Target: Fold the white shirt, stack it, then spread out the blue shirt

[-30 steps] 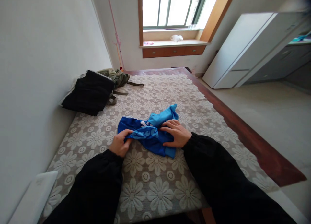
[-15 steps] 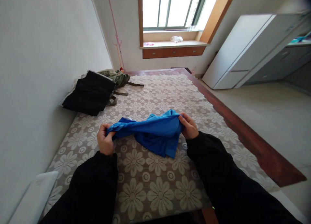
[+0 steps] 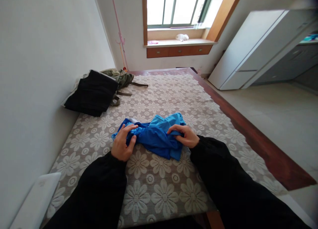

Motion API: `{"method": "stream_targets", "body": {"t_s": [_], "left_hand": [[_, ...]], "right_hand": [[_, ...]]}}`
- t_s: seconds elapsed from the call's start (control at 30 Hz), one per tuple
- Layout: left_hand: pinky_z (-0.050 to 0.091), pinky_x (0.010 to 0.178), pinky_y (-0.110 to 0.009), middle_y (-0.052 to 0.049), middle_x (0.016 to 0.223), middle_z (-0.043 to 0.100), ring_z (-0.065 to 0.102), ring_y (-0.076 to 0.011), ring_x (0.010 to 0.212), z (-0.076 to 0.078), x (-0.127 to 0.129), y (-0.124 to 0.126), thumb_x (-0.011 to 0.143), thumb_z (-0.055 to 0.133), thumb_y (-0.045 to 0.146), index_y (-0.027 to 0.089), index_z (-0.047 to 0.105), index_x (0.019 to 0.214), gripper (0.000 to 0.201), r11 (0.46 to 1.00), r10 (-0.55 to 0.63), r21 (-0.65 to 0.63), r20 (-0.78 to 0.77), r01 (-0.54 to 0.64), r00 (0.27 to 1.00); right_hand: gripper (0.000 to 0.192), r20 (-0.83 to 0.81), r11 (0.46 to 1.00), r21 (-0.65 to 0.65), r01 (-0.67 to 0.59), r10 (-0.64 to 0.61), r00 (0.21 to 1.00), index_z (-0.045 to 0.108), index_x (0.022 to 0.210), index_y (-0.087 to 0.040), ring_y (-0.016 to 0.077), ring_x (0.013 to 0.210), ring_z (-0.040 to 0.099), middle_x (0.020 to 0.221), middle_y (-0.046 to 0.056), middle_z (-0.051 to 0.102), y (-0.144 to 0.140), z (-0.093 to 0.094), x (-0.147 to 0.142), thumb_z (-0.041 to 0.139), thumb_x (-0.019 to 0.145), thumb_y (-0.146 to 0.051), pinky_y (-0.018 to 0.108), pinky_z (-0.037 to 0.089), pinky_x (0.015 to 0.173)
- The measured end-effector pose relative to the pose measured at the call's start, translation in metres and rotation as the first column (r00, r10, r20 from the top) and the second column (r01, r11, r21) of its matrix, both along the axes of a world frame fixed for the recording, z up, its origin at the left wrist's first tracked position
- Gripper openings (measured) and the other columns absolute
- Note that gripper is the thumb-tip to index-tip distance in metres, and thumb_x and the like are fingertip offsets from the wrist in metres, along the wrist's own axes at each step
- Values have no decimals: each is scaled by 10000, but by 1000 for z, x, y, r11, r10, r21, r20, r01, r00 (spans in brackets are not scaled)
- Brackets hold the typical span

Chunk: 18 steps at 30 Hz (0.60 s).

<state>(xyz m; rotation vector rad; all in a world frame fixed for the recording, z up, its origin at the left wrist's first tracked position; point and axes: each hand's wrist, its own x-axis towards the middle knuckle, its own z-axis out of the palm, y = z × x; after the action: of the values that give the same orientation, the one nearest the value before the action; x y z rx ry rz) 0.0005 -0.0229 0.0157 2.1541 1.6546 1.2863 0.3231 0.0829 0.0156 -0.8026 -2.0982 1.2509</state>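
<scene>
A blue garment, dark blue with lighter blue parts, lies crumpled on the flower-patterned tablecloth. My left hand rests on its left end with thumb and fingers apart. At the right end, my right hand pinches a fold of the cloth between thumb and fingers. A small white patch shows at the garment's upper left edge. What kind of garment it is cannot be made out.
Folded black cloth lies at the table's left side by the wall, beside an olive-green bag with straps. A white object stands at the near left. Beyond the table are a windowsill and a white refrigerator.
The stretched upper edge of the garment has come down and gone slack. Both hands moved inward; my left hand loosened its grip and spread its fingers over the cloth.
</scene>
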Motion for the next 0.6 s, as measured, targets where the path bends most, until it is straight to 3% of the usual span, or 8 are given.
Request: {"method": "stream_targets", "body": {"t_s": [0.07,0.17,0.27,0.37,0.43,0.53,0.57,0.6], "left_hand": [[374,1297,-532,-93,1445,698,622,-273,1394,-1,0,1,964,555,188,247,537,1464,504,1000,-16,-27,-84,14,996],[343,1294,-567,-102,1494,662,561,-314,1446,-1,0,2,852,576,103,229,512,1530,693,995,-73,-90,-244,52,967],[408,1199,-571,-83,1277,743,644,-321,1260,0,1,1,795,579,66,267,683,1372,620,994,-86,-98,-352,55,932],[480,1014,-495,-63,1009,741,659,-293,1042,3,1,-1,793,604,75,283,798,1021,364,998,60,-9,-339,-67,939],[464,927,-445,-39,843,704,648,-263,928,7,-1,-2,747,613,56,261,754,820,258,984,179,61,-264,-168,948],[425,762,-356,21,606,554,556,-182,684,11,-6,-4,664,601,42,232,599,628,194,964,259,77,-49,-255,965],[398,685,-325,39,565,496,493,-155,611,12,-6,-5,656,611,61,228,542,599,190,960,273,38,60,-276,960],[360,615,-300,54,546,451,428,-133,561,13,-6,-5,656,632,89,228,493,588,208,957,289,-20,179,-291,940]], "right_hand": [[295,-67,932,-232,-279,270,960,741,1144,-132,89,596,507,838,27,715,-8,7,-2,662,918,-304,202,390,555],[554,-169,591,-524,-614,634,755,624,1427,-119,70,615,555,986,66,741,-27,16,-11,741,954,-385,161,436,560],[1052,-204,320,-644,-695,804,559,390,1664,-201,165,937,736,1440,201,637,-52,18,-23,934,792,-424,176,542,661],[1346,-225,192,-671,-716,868,443,298,1716,-224,304,1271,704,1563,242,553,-66,19,-28,1040,615,-445,244,608,808],[1117,-271,265,-603,-753,819,505,424,1658,-183,307,1270,714,1454,227,658,-63,21,-25,965,736,-506,311,617,915],[516,-197,788,-327,-522,483,853,645,1421,-172,242,1133,757,1269,167,762,-44,21,-18,690,1012,-482,370,606,965],[413,-140,931,-179,-319,297,944,676,1353,-186,231,1111,750,1239,151,769,-36,19,-16,642,1040,-453,374,601,955],[367,-80,992,-20,-124,122,989,688,1316,-199,231,1105,737,1232,142,767,-28,17,-14,637,1037,-432,378,595,945]]}}
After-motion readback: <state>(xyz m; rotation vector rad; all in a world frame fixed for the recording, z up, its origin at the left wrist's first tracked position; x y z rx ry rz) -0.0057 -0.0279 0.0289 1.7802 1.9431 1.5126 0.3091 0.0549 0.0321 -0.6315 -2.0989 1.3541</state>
